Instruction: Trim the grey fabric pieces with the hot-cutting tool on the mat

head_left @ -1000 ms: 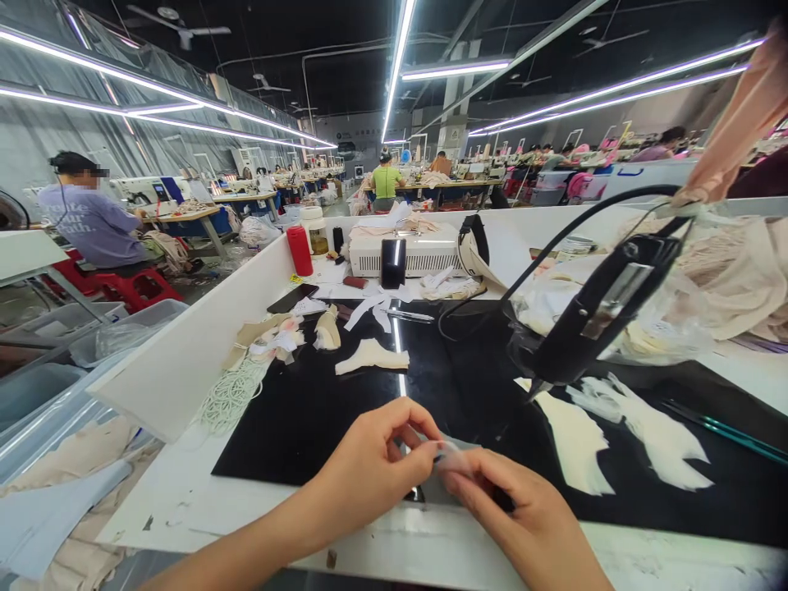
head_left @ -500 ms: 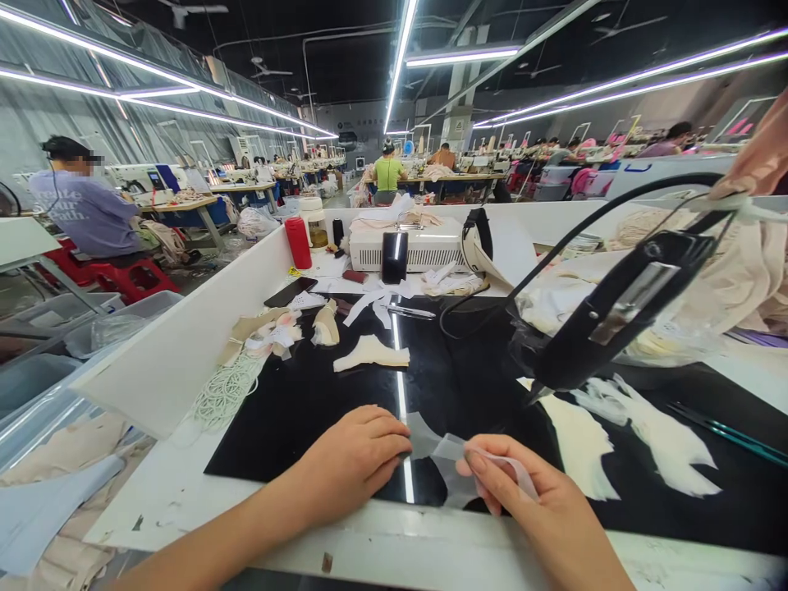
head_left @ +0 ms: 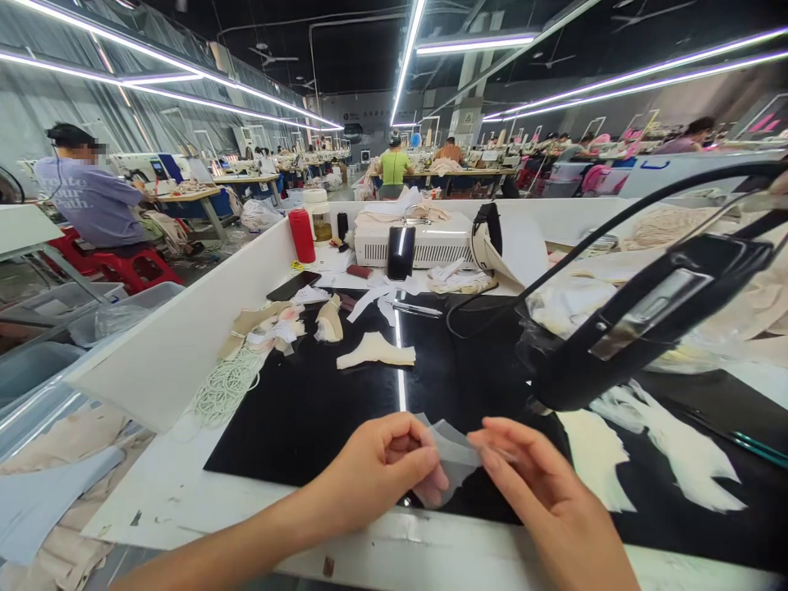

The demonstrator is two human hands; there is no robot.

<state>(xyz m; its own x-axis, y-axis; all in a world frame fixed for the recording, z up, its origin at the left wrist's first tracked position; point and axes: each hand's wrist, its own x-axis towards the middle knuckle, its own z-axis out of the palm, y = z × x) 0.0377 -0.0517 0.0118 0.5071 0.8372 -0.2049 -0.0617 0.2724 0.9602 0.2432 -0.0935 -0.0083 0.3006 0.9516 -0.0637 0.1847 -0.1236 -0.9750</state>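
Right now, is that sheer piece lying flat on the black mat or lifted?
Lifted: the sheer piece is pinched between the left hand and right hand, above the black mat.

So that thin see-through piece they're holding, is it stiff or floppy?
Probably floppy: the see-through piece bends and folds where the left hand pinches it. Likely very light, since it looks thin enough to show the dark mat through.
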